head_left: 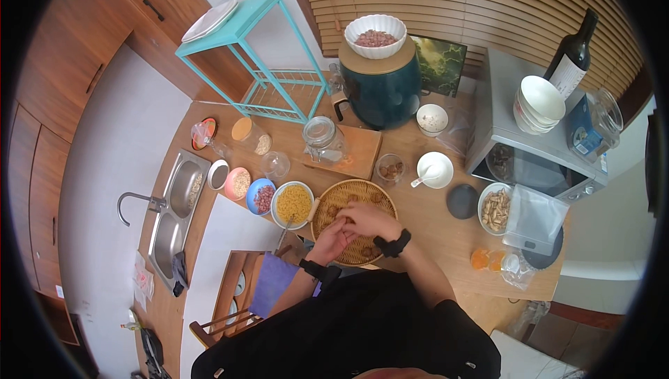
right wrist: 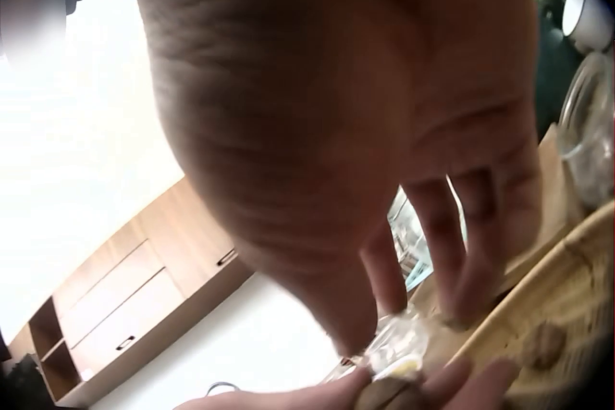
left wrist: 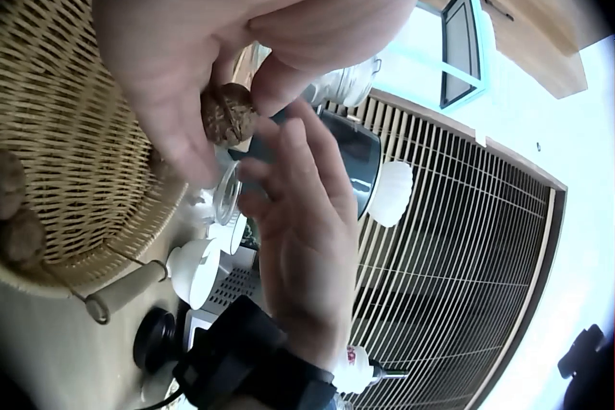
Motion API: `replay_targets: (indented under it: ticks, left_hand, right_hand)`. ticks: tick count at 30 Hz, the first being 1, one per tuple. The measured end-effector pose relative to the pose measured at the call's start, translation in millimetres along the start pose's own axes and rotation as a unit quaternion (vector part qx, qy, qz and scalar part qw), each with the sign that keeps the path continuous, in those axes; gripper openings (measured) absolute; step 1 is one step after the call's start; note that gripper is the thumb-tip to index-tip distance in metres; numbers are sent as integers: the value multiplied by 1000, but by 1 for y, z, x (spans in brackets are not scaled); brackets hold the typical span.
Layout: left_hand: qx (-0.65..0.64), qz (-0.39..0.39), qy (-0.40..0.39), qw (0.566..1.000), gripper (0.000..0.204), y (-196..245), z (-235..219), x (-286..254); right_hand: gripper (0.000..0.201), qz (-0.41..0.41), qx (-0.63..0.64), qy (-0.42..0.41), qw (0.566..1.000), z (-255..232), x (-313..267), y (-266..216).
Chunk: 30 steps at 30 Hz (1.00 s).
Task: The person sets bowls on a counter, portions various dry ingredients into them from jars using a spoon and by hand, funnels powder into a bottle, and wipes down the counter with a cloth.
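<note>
We're pinching a walnut (left wrist: 229,116) in our left hand (head_left: 330,241) above the basket (left wrist: 82,136); our right hand (head_left: 371,219) is hovering beside the nut, seemingly loose-fingered. We should be working low, within the basket's rim, short of the glass cup (head_left: 391,157) beyond.

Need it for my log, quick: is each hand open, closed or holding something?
Left hand: closed, pinching a walnut.
Right hand: open, fingers loosely bent near the walnut, apparently holding nothing.

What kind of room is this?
Looks like a kitchen, probably a home one: a double-basin sink with a curved faucet, wooden cabinets and a countertop microwave or oven.
</note>
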<state>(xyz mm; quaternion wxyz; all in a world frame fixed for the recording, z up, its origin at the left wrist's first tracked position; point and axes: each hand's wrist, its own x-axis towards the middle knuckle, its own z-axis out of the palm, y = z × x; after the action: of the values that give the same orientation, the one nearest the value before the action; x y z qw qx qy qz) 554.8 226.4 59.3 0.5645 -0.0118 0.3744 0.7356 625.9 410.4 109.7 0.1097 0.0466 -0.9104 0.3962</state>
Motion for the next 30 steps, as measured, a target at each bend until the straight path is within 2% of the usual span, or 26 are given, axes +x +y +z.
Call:
replay_targets:
  ticks: [1, 2, 5, 7, 8, 9, 10, 11, 13, 14, 15, 16, 17, 18, 19, 21, 24, 25, 26, 27, 28, 29, 30]
  left_hand:
    - [24, -6, -33, 999, 35, 2, 1, 1]
    - [26, -8, -32, 999, 35, 3, 1, 1]
    - [34, -41, 3, 999, 34, 6, 13, -1]
    - [223, 72, 140, 962, 36, 3, 25, -4]
    - [222, 73, 141, 962, 36, 3, 21, -7]
    - [498, 157, 191, 831, 41, 3, 17, -9]
    - [722, 226, 223, 615, 47, 3, 13, -9]
    - [722, 229, 223, 614, 47, 2, 10, -9]
    - [790, 329, 215, 471, 56, -3, 2, -8]
    - [790, 331, 214, 470, 56, -8, -7, -8]
    - [811, 296, 212, 458, 61, -13, -16, -6]
    - [831, 259, 210, 445, 66, -14, -20, -3]
    - [831, 260, 210, 445, 66, -14, -18, -2]
    - [817, 229, 217, 483, 69, -16, -16, -1]
    - [801, 196, 223, 520, 72, -18, -14, -1]
    - [811, 186, 218, 511, 74, -18, -13, 0]
    - [824, 183, 214, 492, 73, -17, -14, 2]
    - [827, 186, 215, 485, 71, -16, -16, 3]
    - [828, 183, 216, 483, 71, -15, -24, 6]
    - [822, 213, 214, 483, 67, -14, -33, 8]
    - [815, 238, 212, 484, 63, -16, -41, 6]
    - [816, 227, 213, 487, 63, -15, -41, 1]
    - [797, 241, 206, 514, 63, -13, -40, 0]
  right_hand:
    - [20, 16, -11, -20, 1000, 11, 0, -2]
    - [20, 32, -21, -40, 998, 19, 0, -1]
    - [18, 68, -38, -19, 997, 17, 2, 12]
    - [17, 127, -169, 105, 972, 5, 7, 28]
    - [17, 159, -200, 152, 955, -5, 11, 37]
    - [18, 189, -232, 200, 933, -16, 14, 46]
    - [18, 186, -233, 202, 933, -24, 14, 54]
    - [20, 201, -242, 233, 920, -31, 15, 62]
    - [22, 216, -252, 265, 905, -32, 15, 69]
    - [23, 239, -257, 243, 904, -30, 13, 70]
    - [25, 261, -262, 222, 902, -28, 11, 71]
    - [25, 260, -263, 225, 902, -27, 12, 67]
    - [25, 235, -232, 206, 921, -22, 13, 57]
    - [26, 212, -200, 186, 938, -14, 11, 48]
    - [26, 215, -199, 184, 938, -4, 8, 42]
    - [34, 90, -159, 86, 979, 19, 2, 35]
    - [38, 138, -231, 49, 962, 64, 2, 36]
    - [38, 138, -229, 50, 962, 69, 5, 36]
    - [35, 139, -214, 16, 967, 75, 8, 35]
    - [33, 140, -197, -20, 970, 84, 8, 33]
    - [33, 142, -189, -27, 971, 90, 9, 31]
    - [29, 139, -177, -35, 974, 93, 11, 32]
    - [26, 137, -166, -42, 976, 95, 10, 32]
